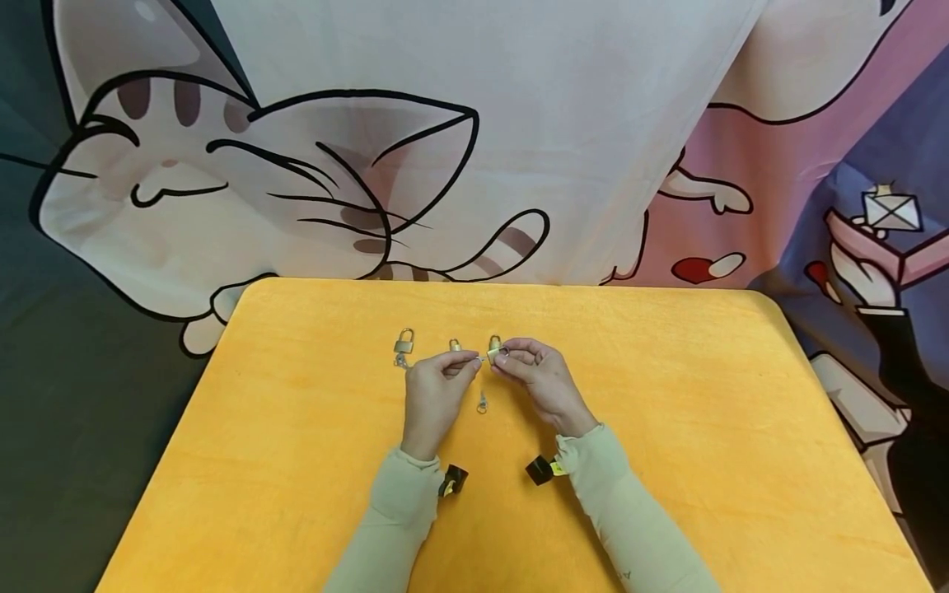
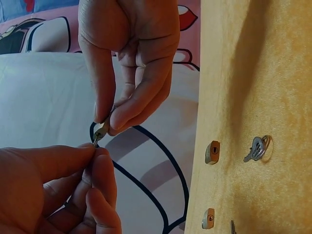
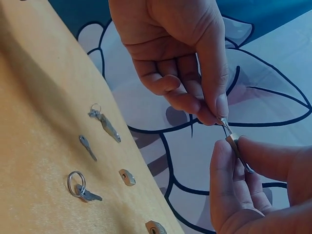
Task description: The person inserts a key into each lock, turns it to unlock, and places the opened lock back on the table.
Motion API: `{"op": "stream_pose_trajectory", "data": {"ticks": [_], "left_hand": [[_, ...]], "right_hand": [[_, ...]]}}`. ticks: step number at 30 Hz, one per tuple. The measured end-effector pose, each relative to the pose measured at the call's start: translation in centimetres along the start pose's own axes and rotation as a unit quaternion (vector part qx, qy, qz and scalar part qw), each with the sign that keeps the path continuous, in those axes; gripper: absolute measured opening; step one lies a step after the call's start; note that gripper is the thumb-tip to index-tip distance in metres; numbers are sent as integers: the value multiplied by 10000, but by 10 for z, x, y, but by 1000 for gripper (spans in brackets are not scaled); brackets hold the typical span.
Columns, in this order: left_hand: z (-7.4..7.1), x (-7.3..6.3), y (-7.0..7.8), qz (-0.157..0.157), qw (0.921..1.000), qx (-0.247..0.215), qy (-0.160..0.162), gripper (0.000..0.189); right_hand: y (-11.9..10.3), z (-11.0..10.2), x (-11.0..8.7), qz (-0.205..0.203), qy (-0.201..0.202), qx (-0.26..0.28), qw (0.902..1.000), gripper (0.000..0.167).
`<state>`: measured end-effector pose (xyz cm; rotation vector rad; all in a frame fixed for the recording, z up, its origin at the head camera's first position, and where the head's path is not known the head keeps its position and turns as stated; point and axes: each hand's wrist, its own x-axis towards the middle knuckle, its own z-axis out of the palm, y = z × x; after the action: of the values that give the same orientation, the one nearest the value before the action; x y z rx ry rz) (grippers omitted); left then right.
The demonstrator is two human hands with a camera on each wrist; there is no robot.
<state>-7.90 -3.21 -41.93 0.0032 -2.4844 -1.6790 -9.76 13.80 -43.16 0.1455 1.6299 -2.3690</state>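
Observation:
My left hand (image 1: 436,399) pinches a small key (image 2: 96,142) between thumb and index finger. Facing it, my right hand (image 1: 544,383) holds a small brass padlock (image 2: 101,129) by its body, between thumb and fingers. The key meets the padlock's keyhole end; how deep it sits cannot be made out. Behind the hands, a padlock (image 1: 404,342) lies at the left with keys (image 1: 401,361) beside it. Another padlock (image 3: 127,177) lies near the middle, and a third padlock (image 3: 156,227) is close by the right hand. Keys on a ring (image 1: 482,405) lie between the wrists.
A loose key (image 3: 87,147) lies on the yellow table (image 1: 296,461) near the padlocks. Beyond the table's far edge hangs a cloth (image 1: 593,148) printed with cartoon cats. Each wrist wears a small black camera (image 1: 454,479).

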Motion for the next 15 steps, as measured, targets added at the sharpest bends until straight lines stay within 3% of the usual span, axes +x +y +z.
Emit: {"op": "stream_pose_trajectory", "data": {"ticks": [15], "left_hand": [[2,-3,-4,-73,9999,17,-156,21]], "right_hand": [[4,-1,0,43,-2,-60,10000,33]]}}
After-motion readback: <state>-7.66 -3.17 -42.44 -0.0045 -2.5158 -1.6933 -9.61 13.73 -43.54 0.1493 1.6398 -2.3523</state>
